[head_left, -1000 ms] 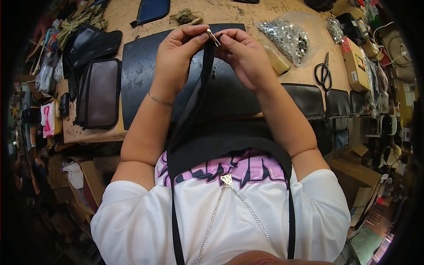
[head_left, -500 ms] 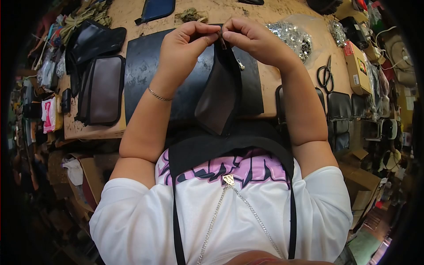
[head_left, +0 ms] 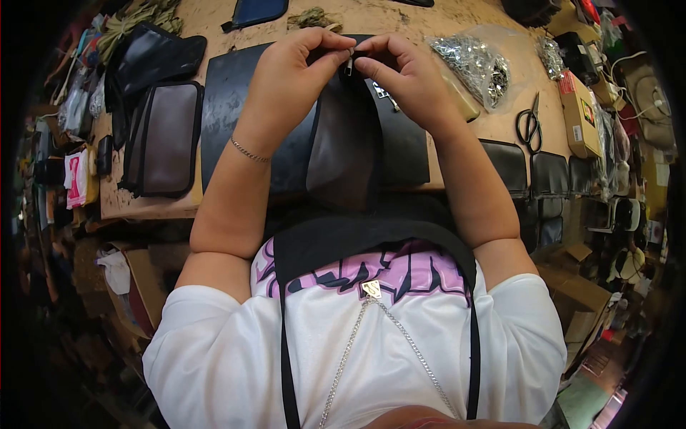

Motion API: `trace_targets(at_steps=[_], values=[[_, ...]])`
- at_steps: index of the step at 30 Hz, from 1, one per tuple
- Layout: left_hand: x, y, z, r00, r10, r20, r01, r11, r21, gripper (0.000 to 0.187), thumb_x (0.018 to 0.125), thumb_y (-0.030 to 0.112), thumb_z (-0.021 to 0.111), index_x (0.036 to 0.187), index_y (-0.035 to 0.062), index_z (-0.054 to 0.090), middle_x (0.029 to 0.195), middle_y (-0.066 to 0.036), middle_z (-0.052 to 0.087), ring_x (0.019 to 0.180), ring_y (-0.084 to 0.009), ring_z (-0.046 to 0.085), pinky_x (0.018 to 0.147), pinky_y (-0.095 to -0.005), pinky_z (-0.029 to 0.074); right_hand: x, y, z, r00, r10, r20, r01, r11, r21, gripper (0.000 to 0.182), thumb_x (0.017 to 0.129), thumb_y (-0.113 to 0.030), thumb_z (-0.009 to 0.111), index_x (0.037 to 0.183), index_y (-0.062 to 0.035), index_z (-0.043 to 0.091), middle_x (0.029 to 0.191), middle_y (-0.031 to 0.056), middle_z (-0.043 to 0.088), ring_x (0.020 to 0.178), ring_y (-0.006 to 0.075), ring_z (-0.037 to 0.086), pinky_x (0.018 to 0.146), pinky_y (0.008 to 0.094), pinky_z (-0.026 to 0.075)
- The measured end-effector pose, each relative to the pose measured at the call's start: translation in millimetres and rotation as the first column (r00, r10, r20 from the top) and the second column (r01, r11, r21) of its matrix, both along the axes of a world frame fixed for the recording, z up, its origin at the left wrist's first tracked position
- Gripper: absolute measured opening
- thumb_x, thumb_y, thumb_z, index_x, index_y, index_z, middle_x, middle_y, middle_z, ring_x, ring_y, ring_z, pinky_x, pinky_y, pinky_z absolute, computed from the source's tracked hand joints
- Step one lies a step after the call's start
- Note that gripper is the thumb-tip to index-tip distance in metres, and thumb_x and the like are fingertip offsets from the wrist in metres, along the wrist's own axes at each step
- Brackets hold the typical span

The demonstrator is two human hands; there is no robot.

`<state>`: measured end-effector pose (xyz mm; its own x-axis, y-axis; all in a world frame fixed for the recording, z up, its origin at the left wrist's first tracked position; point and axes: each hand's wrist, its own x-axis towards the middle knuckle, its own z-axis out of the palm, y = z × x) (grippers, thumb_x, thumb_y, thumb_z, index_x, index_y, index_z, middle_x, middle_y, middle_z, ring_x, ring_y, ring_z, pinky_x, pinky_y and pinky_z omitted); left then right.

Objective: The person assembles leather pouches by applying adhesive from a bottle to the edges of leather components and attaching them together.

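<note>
A dark brown pouch with black edging (head_left: pixel 341 146) hangs below my two hands, over a black mat (head_left: pixel 232 107) on the table. My left hand (head_left: pixel 304 68) pinches the pouch's top end. Close against it, my right hand (head_left: pixel 400 68) has thumb and index finger closed at the same end, beside the left fingertips. A small silver zipper pull (head_left: pixel 349 68) dangles between the hands. Small metal parts (head_left: pixel 384 93) lie on the mat just under my right hand.
More brown pouches (head_left: pixel 171 139) lie at the left, by black pieces (head_left: pixel 153 61). To the right are a plastic bag of metal pulls (head_left: pixel 475 68), black scissors (head_left: pixel 529 125), black cases (head_left: pixel 550 173) and a cardboard box (head_left: pixel 580 114). A blue pouch (head_left: pixel 259 11) lies at the back.
The zipper pull has come into clearer view between my fingers. My right fingers have shifted slightly, and the pouch has turned to show more of its brown face.
</note>
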<state>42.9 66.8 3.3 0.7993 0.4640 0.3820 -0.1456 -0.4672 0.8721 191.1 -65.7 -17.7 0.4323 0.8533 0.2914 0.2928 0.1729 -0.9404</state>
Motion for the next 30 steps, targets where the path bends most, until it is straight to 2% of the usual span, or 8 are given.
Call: trace_targets(at_steps=[7, 10, 13, 16, 19, 22, 25, 30], values=[[3, -4, -7, 0.997, 0.038, 0.062, -0.040, 0.999, 0.035, 0.019, 0.092, 0.003, 0.066, 0.110, -0.0004, 0.070, 0.097, -0.002, 0.071, 0.091, -0.0070, 0.063, 0.083, -0.0211, 0.049, -13, 7, -10, 0.987, -0.119, -0.108, 0.130, 0.986, 0.100, 0.017, 0.088, -0.012, 0.069, 0.101, -0.0010, 0.065, 0.091, 0.0044, 0.068, 0.083, 0.0092, 0.063, 0.076, 0.0251, 0.052], [5, -5, -8, 0.993, 0.044, 0.105, -0.048, 0.998, 0.043, 0.020, 0.091, 0.002, 0.066, 0.111, -0.0004, 0.070, 0.098, -0.003, 0.071, 0.092, -0.0083, 0.064, 0.084, -0.0219, 0.050, -11, 8, -4, 0.977, -0.193, 0.093, 0.191, 0.981, 0.038, 0.016, 0.086, -0.009, 0.069, 0.099, -0.0015, 0.064, 0.091, 0.0065, 0.069, 0.082, 0.0112, 0.064, 0.076, 0.0258, 0.052], [6, -6, -5, 0.995, 0.061, 0.085, -0.064, 0.997, 0.041, 0.018, 0.091, 0.002, 0.066, 0.108, -0.0009, 0.067, 0.096, -0.002, 0.069, 0.091, -0.0077, 0.063, 0.083, -0.0220, 0.049, -11, 7, 7, 0.963, -0.212, 0.164, 0.209, 0.977, 0.039, 0.017, 0.086, -0.009, 0.069, 0.100, -0.0018, 0.063, 0.089, 0.0083, 0.069, 0.082, 0.0138, 0.065, 0.076, 0.0273, 0.052], [8, -2, -9, 0.995, 0.065, 0.080, -0.069, 0.997, 0.037, 0.013, 0.090, 0.000, 0.066, 0.100, 0.0001, 0.058, 0.093, -0.002, 0.064, 0.089, -0.0077, 0.059, 0.083, -0.0223, 0.047, -11, 4, 19, 0.975, -0.180, 0.130, 0.186, 0.982, -0.031, 0.025, 0.087, -0.009, 0.074, 0.105, -0.0013, 0.058, 0.093, 0.0042, 0.066, 0.089, 0.0092, 0.063, 0.080, 0.0236, 0.051], [13, 2, -17, 0.987, -0.005, 0.164, 0.008, 1.000, -0.021, 0.019, 0.089, -0.001, 0.065, 0.093, 0.0028, 0.047, 0.092, -0.002, 0.060, 0.088, -0.0086, 0.055, 0.083, -0.0227, 0.045, -8, 4, 12, 0.984, -0.138, 0.116, 0.137, 0.990, 0.019, 0.027, 0.088, -0.008, 0.073, 0.108, -0.0011, 0.057, 0.095, 0.0047, 0.066, 0.091, 0.0097, 0.063, 0.082, 0.0236, 0.051], [10, -3, -19, 0.993, 0.067, 0.101, -0.074, 0.995, 0.063, 0.023, 0.089, -0.002, 0.065, 0.091, 0.0038, 0.043, 0.093, -0.004, 0.060, 0.089, -0.0102, 0.054, 0.084, -0.0234, 0.045, -7, 4, 5, 0.978, -0.139, 0.156, 0.138, 0.990, 0.019, 0.026, 0.089, -0.007, 0.072, 0.109, -0.0010, 0.056, 0.096, 0.0049, 0.065, 0.093, 0.0100, 0.062, 0.084, 0.0235, 0.051], [8, -4, -22, 0.990, 0.049, 0.133, -0.057, 0.997, 0.056, 0.022, 0.089, -0.002, 0.065, 0.090, 0.0033, 0.043, 0.093, -0.005, 0.060, 0.089, -0.0103, 0.054, 0.084, -0.0235, 0.045, -11, 6, 0, 0.972, -0.198, 0.126, 0.189, 0.979, 0.077, 0.020, 0.088, -0.010, 0.069, 0.106, -0.0029, 0.064, 0.087, 0.0091, 0.069, 0.083, 0.0164, 0.067, 0.076, 0.0297, 0.053], [10, -3, -24, 0.976, 0.061, 0.211, -0.070, 0.997, 0.032, 0.014, 0.086, 0.004, 0.066, 0.088, 0.0015, 0.053, 0.079, -0.003, 0.058, 0.076, -0.0115, 0.053, 0.073, -0.0257, 0.046, -19, 0, 12, 0.945, -0.200, 0.258, 0.191, 0.980, 0.059, 0.025, 0.088, -0.007, 0.068, 0.113, -0.0057, 0.066, 0.089, 0.0101, 0.069, 0.081, 0.0167, 0.067, 0.075, 0.0284, 0.052]])
